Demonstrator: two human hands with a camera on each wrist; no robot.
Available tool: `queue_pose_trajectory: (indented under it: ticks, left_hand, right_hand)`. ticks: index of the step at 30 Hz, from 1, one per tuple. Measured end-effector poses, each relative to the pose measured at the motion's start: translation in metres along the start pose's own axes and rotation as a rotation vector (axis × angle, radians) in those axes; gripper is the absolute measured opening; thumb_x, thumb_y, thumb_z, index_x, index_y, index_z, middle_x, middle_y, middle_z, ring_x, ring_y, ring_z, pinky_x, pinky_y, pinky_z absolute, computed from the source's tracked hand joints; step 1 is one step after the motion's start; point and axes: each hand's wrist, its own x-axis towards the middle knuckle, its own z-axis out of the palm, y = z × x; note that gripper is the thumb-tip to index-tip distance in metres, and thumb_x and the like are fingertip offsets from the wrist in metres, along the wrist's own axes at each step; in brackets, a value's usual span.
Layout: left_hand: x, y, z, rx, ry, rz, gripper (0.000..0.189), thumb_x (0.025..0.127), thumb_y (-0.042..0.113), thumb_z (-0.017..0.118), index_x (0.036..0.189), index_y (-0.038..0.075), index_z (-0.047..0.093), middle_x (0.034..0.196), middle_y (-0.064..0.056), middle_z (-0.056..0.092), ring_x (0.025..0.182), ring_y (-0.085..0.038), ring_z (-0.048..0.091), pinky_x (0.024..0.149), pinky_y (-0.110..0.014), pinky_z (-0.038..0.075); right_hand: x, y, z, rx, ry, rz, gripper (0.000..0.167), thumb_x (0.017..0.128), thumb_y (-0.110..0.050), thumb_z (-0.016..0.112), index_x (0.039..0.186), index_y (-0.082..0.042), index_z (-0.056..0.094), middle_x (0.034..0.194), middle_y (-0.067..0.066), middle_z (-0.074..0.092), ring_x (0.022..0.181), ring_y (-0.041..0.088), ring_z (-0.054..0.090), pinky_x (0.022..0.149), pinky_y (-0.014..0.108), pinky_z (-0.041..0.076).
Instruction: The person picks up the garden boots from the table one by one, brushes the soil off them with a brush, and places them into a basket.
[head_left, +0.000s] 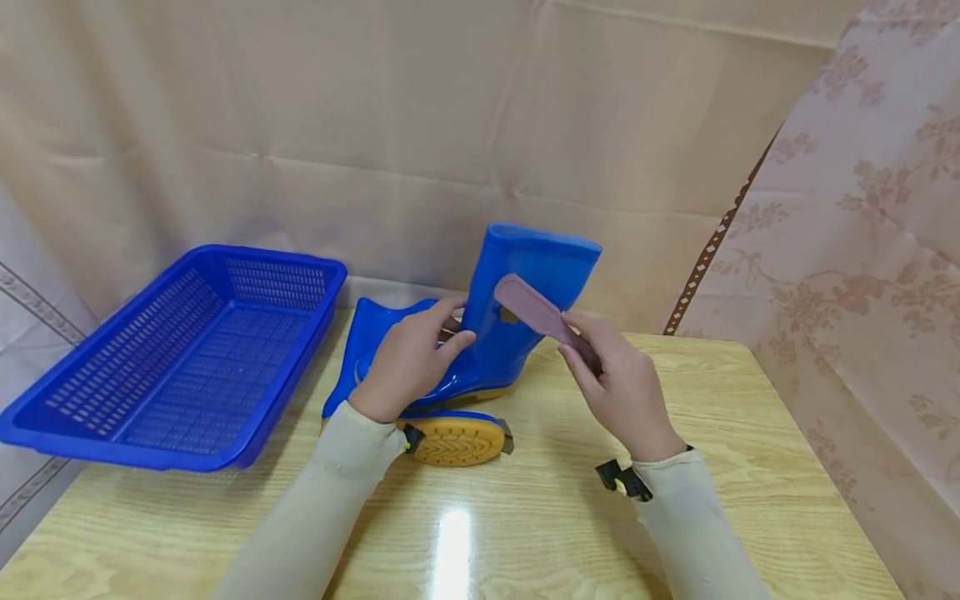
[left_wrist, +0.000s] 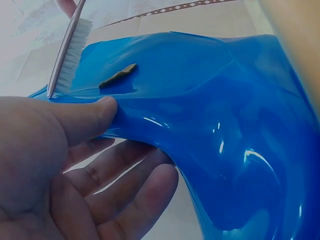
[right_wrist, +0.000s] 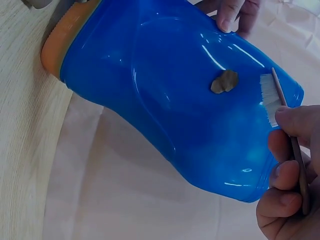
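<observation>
A blue rubber boot [head_left: 536,258] with a yellow-orange sole stands tilted on the table. My left hand [head_left: 408,358] holds its shaft at the left edge, thumb on the near side and fingers behind. A brown lump [right_wrist: 225,81] clings to the shaft. In my right hand [head_left: 618,383] is a brush [head_left: 532,307], gripped by its handle; the white bristles [right_wrist: 270,97] face the shaft near its top. Another blue boot lies on its side under my left wrist, its yellow sole [head_left: 461,443] towards me. A brown bit [head_left: 507,436] shows at its toe.
A blue plastic basket [head_left: 292,379] with lattice walls stands at the left of the wooden table [head_left: 720,475]. Beige cloth [head_left: 360,100] hangs behind the table, and a flowered cloth [head_left: 885,275] hangs on the right.
</observation>
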Motion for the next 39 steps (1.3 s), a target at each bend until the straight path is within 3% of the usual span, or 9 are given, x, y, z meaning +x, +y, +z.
queue_pose_trajectory:
  ticks: [3, 8, 15, 20, 31, 39]
  left_hand:
    - [0.0004, 0.0015, -0.0016, 0.002, -0.001, 0.006, 0.051, 0.104, 0.035, 0.065, 0.151, 0.023, 0.051, 0.124, -0.005, 0.072, 0.112, -0.024, 0.071, 0.093, -0.048, 0.058]
    - [0.0003, 0.0022, -0.0018, -0.001, 0.001, 0.021, 0.048, 0.104, 0.041, 0.063, 0.146, 0.02, 0.056, 0.126, -0.005, 0.071, 0.11, -0.023, 0.071, 0.093, -0.048, 0.058]
    - [-0.0019, 0.0001, 0.0007, -0.012, 0.03, 0.021, 0.041, 0.105, 0.04, 0.059, 0.142, 0.021, 0.061, 0.115, -0.001, 0.073, 0.1, -0.018, 0.07, 0.087, -0.043, 0.06]
    - [-0.0015, -0.0007, 0.0016, -0.005, 0.046, 0.008, 0.039, 0.105, 0.039, 0.06, 0.14, 0.02, 0.062, 0.113, -0.002, 0.074, 0.097, -0.019, 0.07, 0.084, -0.043, 0.06]
    - [0.0005, -0.0061, 0.0026, -0.038, 0.049, -0.077, 0.041, 0.106, 0.04, 0.057, 0.143, 0.02, 0.058, 0.12, -0.004, 0.071, 0.108, -0.025, 0.07, 0.095, -0.05, 0.057]
    - [-0.0007, -0.002, 0.0013, -0.002, 0.028, 0.002, 0.043, 0.105, 0.04, 0.059, 0.144, 0.02, 0.059, 0.121, -0.004, 0.072, 0.105, -0.022, 0.07, 0.09, -0.046, 0.059]
  right_hand:
    - [0.0006, 0.0005, -0.0002, -0.007, 0.011, -0.016, 0.044, 0.095, -0.009, 0.076, 0.137, -0.008, 0.065, 0.117, 0.013, 0.072, 0.075, 0.017, 0.066, 0.057, 0.034, 0.054]
    - [0.0005, -0.0007, -0.0009, -0.013, 0.029, -0.037, 0.045, 0.093, -0.007, 0.077, 0.137, -0.01, 0.068, 0.096, 0.01, 0.071, 0.065, 0.012, 0.051, 0.052, 0.028, 0.042]
    - [-0.0009, -0.0011, 0.0003, -0.003, 0.038, -0.043, 0.044, 0.092, -0.005, 0.078, 0.134, -0.013, 0.071, 0.09, 0.006, 0.07, 0.061, 0.008, 0.047, 0.05, 0.025, 0.038]
    - [-0.0021, 0.0, 0.001, -0.028, 0.008, -0.022, 0.041, 0.092, -0.008, 0.079, 0.132, -0.013, 0.072, 0.084, 0.003, 0.066, 0.059, 0.008, 0.042, 0.049, 0.025, 0.034]
    - [-0.0044, 0.003, -0.0005, -0.06, -0.107, 0.088, 0.039, 0.095, -0.014, 0.077, 0.133, -0.016, 0.071, 0.08, -0.001, 0.062, 0.058, 0.01, 0.041, 0.049, 0.026, 0.033]
    - [-0.0026, -0.0004, -0.0026, -0.013, -0.009, -0.009, 0.041, 0.094, -0.009, 0.077, 0.134, -0.014, 0.071, 0.082, 0.0, 0.065, 0.059, 0.009, 0.043, 0.049, 0.024, 0.033]
